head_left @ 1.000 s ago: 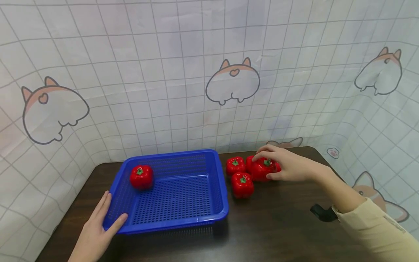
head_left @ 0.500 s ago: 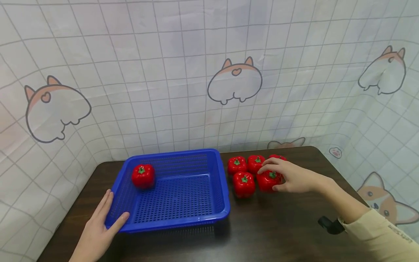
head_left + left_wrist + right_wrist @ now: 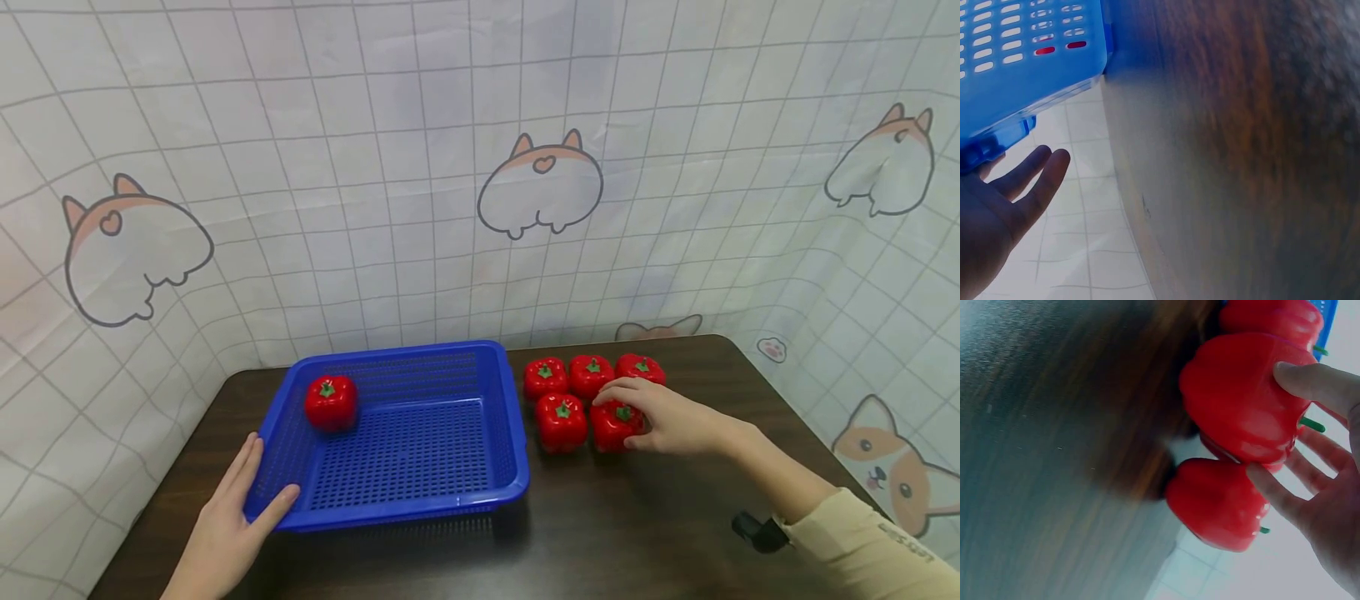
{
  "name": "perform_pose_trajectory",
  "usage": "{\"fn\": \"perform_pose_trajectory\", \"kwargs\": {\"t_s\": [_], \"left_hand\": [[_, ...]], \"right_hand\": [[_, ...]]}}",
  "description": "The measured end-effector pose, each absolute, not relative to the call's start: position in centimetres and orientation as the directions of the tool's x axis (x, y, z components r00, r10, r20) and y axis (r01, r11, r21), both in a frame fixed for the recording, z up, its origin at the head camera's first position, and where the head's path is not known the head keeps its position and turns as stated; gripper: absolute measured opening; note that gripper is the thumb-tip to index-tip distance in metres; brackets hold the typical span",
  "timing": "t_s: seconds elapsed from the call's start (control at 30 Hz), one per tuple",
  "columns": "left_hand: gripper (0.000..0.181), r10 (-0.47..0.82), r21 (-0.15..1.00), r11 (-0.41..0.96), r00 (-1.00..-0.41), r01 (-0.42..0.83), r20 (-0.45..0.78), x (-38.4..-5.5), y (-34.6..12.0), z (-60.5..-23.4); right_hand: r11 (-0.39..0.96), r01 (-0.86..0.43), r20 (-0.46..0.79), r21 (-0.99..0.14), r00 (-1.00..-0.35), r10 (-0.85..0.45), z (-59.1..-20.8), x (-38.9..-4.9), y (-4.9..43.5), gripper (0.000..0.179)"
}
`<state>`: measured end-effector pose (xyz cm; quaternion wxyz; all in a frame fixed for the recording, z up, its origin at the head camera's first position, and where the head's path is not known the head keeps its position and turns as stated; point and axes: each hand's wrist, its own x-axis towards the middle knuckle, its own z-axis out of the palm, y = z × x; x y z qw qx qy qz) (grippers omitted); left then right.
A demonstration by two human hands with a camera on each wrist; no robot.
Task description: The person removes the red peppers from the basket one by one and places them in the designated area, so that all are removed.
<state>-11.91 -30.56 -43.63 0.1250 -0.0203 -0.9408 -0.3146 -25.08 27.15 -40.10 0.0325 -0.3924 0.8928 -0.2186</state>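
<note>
My right hand [image 3: 670,417] holds a red bell pepper [image 3: 613,429] with a green stem, at the front right of a group on the dark table. In the right wrist view its thumb lies on the near side of this bell pepper [image 3: 1241,394], and the other fingers reach round the far side. My left hand [image 3: 227,508] rests at the left front corner of a blue mesh basket [image 3: 390,504], fingers extended along the rim; the left wrist view shows them beside the basket wall [image 3: 1029,81]. One bell pepper [image 3: 332,403] sits in the basket's back left corner.
Beside the basket's right wall stand other red bell peppers, including one at the front [image 3: 561,425] and a back row with one at its right end [image 3: 640,367]. A white gridded cloth [image 3: 375,208] with printed dogs hangs behind the wooden table [image 3: 630,533].
My right hand has brought its bell pepper toward the front, from over the back row to beside the front pepper. The back-row peppers are now uncovered. My left hand stays at the basket.
</note>
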Motion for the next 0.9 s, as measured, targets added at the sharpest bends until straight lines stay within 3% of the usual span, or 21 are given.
{"fn": "perform_pose_trajectory", "kwargs": {"t_s": [0.53, 0.9], "left_hand": [[0.087, -0.047, 0.584, 0.805, -0.97, 0.106, 0.24, -11.8, -30.5, -43.7], [0.087, -0.047, 0.59, 0.8, -0.969, 0.108, 0.242, -11.8, -30.5, -43.8]], "right_hand": [[0.611, -0.693, 0.195, -0.383, -0.707, -0.68, -41.2, -25.5, 27.2, 0.05], [0.58, -0.742, 0.311, -0.336, -0.669, -0.675, -42.0, -25.6, 27.3, 0.045]]}}
